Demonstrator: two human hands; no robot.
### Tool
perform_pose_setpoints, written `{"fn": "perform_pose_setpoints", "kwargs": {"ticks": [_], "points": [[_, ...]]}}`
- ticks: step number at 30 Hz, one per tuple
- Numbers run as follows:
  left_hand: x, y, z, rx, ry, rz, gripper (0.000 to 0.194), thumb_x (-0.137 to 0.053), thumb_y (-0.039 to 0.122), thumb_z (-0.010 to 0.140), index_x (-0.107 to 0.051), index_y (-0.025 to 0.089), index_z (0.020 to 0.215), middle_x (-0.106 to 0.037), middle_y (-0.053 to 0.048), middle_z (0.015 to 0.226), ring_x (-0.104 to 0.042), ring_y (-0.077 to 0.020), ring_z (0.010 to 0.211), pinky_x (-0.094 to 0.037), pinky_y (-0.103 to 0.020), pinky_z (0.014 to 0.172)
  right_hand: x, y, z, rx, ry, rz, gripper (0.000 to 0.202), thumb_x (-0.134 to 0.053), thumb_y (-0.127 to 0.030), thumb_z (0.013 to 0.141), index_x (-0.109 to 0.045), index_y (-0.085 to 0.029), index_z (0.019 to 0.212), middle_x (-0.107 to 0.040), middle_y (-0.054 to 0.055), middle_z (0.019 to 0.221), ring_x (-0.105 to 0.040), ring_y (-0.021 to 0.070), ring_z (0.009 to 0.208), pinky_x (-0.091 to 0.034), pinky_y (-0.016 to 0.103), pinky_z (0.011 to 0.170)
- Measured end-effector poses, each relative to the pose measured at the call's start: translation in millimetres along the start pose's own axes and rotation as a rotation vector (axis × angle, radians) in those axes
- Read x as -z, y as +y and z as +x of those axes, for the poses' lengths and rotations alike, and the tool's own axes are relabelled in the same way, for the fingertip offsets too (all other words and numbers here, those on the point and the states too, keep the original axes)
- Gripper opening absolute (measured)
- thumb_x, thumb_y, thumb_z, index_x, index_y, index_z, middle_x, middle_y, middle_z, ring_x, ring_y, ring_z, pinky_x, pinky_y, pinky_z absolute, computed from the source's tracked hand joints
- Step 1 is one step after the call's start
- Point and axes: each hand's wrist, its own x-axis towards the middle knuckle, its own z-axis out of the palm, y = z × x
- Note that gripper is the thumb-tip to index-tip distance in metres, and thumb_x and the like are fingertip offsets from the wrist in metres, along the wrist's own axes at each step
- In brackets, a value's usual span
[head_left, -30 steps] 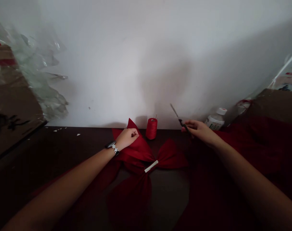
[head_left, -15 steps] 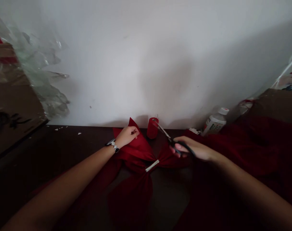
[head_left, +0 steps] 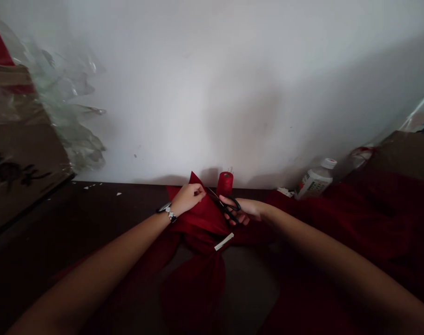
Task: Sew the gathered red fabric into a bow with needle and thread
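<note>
A red fabric bow (head_left: 210,216) lies on the dark table, gathered at its middle beside a white strip (head_left: 224,242). Above its upper left loop is my left hand (head_left: 188,199), fingers curled into a pinch; what sits between the fingertips is too small to make out. My right hand (head_left: 240,210) grips black-handled scissors (head_left: 233,204) through the loops. Their blades point up and left, close to my left fingertips. Just behind the scissors, a spool of red thread (head_left: 225,182) stands upright against the wall.
A white-capped bottle (head_left: 314,180) leans among heaped dark red cloth (head_left: 358,218) on the right. Cardboard boxes (head_left: 23,139) with clear plastic wrap (head_left: 79,135) stand at the left. White scraps (head_left: 118,193) lie near the white wall (head_left: 170,93).
My right hand has brought the scissors left and slightly down, from beside the spool to near my left fingertips. My left hand stays pinched over the bow. The view has shifted slightly.
</note>
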Motion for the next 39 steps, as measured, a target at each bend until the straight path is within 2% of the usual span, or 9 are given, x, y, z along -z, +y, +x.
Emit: {"fn": "perform_pose_setpoints", "kwargs": {"ticks": [6,12,22,32,36,39], "points": [[1.4,2,-1,-0.02,0.013,-0.017,0.02,-0.053,0.031,0.083,-0.059,0.016,0.071,-0.065,-0.001,0.063,-0.058,-0.0142,0.058,-0.041,-0.024,0.058,4,0,22,0.01,-0.02,0.054,0.078,-0.025,-0.088,0.072,-0.051,-0.015,0.073,-0.054,-0.001,0.056,-0.021,0.0026,0.037,-0.014,0.018,0.039],[2.9,5,-2,-0.019,0.003,-0.009,0.021,-0.051,0.033,0.082,-0.058,0.017,0.072,-0.065,-0.002,0.063,-0.057,-0.015,0.057,-0.04,-0.024,0.057,3,-1,35,0.042,-0.019,0.073,0.077,-0.025,-0.087,0.073,-0.051,-0.015,0.073,-0.053,-0.001,0.054,-0.019,0.0018,0.035,-0.011,0.018,0.037],[2.3,3,0,-0.027,-0.016,-0.003,0.021,-0.05,0.032,0.083,-0.059,0.016,0.072,-0.065,-0.001,0.062,-0.058,-0.0146,0.057,-0.039,-0.024,0.057,2,7,38,0.148,0.084,0.026,0.07,-0.041,-0.085,0.07,-0.051,-0.016,0.073,-0.048,-0.005,0.05,-0.023,0.0021,0.036,-0.014,0.016,0.036],[0.2,1,0,0.0,-0.033,0.008,0.02,-0.057,0.03,0.088,-0.06,0.013,0.076,-0.058,0.002,0.063,-0.054,-0.0115,0.057,-0.044,-0.026,0.059,0,9,35,0.182,0.147,-0.028,0.056,-0.049,-0.071,0.078,-0.048,-0.016,0.067,-0.043,-0.007,0.044,-0.025,0.0031,0.036,-0.015,0.017,0.037],[8.3,5,0,0.005,-0.031,-0.017,0.016,-0.057,0.026,0.083,-0.061,0.014,0.073,-0.059,0.002,0.061,-0.054,-0.0118,0.056,-0.041,-0.024,0.057,-1,11,33,0.203,0.167,-0.052,0.057,-0.048,-0.073,0.076,-0.045,-0.017,0.066,-0.041,-0.007,0.044,-0.027,0.0038,0.037,-0.016,0.018,0.038],[26.2,10,2,0.002,-0.007,-0.057,0.016,-0.055,0.028,0.079,-0.061,0.016,0.071,-0.061,0.001,0.059,-0.054,-0.0124,0.056,-0.04,-0.023,0.057,0,12,31,0.23,0.156,-0.073,0.062,-0.039,-0.079,0.076,-0.045,-0.018,0.069,-0.043,-0.006,0.048,-0.026,0.0041,0.039,-0.018,0.018,0.039]]}}
